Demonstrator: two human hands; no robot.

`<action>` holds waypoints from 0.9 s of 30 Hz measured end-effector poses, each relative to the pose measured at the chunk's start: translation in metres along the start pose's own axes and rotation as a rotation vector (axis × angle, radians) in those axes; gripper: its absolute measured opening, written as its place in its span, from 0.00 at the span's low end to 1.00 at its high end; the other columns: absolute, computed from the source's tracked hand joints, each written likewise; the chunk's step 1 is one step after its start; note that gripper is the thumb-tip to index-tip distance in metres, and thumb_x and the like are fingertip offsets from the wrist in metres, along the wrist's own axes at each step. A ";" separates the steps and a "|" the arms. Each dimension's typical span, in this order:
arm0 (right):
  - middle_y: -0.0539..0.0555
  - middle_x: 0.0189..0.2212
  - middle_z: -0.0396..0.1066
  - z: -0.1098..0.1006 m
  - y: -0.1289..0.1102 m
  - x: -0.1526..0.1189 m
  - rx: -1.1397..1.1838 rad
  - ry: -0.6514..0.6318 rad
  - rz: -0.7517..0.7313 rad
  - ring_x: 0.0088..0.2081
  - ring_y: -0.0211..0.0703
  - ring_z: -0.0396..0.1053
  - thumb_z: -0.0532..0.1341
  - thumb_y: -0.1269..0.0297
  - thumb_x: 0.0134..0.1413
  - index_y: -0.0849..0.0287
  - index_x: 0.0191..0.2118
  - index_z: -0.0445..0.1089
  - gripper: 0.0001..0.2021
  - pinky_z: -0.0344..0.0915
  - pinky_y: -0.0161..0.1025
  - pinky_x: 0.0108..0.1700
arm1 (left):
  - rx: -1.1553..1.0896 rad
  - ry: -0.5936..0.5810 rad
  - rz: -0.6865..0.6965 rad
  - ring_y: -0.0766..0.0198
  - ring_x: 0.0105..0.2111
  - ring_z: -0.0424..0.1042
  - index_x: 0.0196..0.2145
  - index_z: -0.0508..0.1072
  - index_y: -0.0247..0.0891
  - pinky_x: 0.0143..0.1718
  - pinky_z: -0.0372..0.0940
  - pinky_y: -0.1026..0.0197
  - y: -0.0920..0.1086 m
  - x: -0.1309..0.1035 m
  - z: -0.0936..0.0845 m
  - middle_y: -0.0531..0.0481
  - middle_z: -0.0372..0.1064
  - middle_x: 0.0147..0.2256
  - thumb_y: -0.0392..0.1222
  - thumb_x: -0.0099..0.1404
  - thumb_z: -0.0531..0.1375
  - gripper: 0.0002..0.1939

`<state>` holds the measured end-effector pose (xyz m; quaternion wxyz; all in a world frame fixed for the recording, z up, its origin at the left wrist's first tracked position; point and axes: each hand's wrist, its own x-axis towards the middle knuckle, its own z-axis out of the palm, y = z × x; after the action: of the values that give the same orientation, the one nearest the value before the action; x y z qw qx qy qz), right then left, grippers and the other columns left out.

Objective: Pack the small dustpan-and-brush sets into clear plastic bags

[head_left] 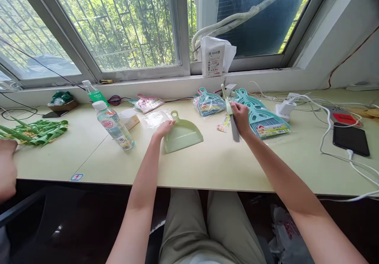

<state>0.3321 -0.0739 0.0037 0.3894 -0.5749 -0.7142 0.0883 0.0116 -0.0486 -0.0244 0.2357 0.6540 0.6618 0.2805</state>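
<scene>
A pale green dustpan lies on the table in front of me. My left hand grips its left edge near the handle. My right hand is closed around a small green hand brush, held upright on edge above the table with its grey bristles pointing down. Close by the brush lies a small printed card. Teal dustpan-and-brush sets in clear wrap rest just right of my right hand, and another wrapped set sits behind. A crumpled clear plastic wrapper lies beyond my left hand.
Two plastic bottles, one clear and one green-labelled, stand at the left. Green plant pieces lie near another person's hand. A pink wrapped set is at the back. White cables and a phone lie right.
</scene>
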 end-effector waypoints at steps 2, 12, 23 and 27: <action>0.58 0.27 0.73 -0.003 0.011 0.004 -0.127 -0.063 0.045 0.33 0.47 0.69 0.45 0.53 0.66 0.61 0.30 0.74 0.25 0.59 0.39 0.35 | 0.154 -0.016 -0.023 0.51 0.40 0.72 0.26 0.75 0.40 0.41 0.61 0.59 -0.009 -0.003 -0.011 0.44 0.75 0.31 0.50 0.63 0.58 0.14; 0.69 0.38 0.75 0.031 0.018 -0.011 -0.680 -0.212 0.067 0.41 0.59 0.73 0.56 0.54 0.62 0.65 0.38 0.76 0.19 0.63 0.47 0.41 | 0.368 0.049 0.019 0.48 0.45 0.70 0.30 0.74 0.39 0.44 0.61 0.57 0.001 -0.010 -0.004 0.39 0.75 0.38 0.55 0.62 0.59 0.16; 0.67 0.46 0.74 0.025 0.028 0.009 -0.662 -0.360 0.220 0.48 0.56 0.73 0.61 0.52 0.54 0.63 0.48 0.73 0.21 0.63 0.45 0.43 | 0.177 0.063 -0.047 0.50 0.38 0.73 0.22 0.71 0.40 0.40 0.61 0.58 -0.001 -0.012 -0.004 0.43 0.73 0.31 0.45 0.55 0.64 0.09; 0.60 0.42 0.77 0.019 0.039 0.012 -0.618 -0.411 0.241 0.46 0.53 0.73 0.65 0.60 0.48 0.58 0.43 0.75 0.15 0.62 0.41 0.42 | 0.222 -0.032 -0.037 0.55 0.30 0.71 0.15 0.65 0.40 0.34 0.59 0.59 0.008 -0.019 -0.006 0.46 0.68 0.21 0.43 0.58 0.61 0.16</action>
<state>0.3488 -0.0448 -0.0264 0.0335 -0.7152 -0.6976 0.0275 0.0144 -0.0677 -0.0156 0.1777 0.6680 0.6970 0.1905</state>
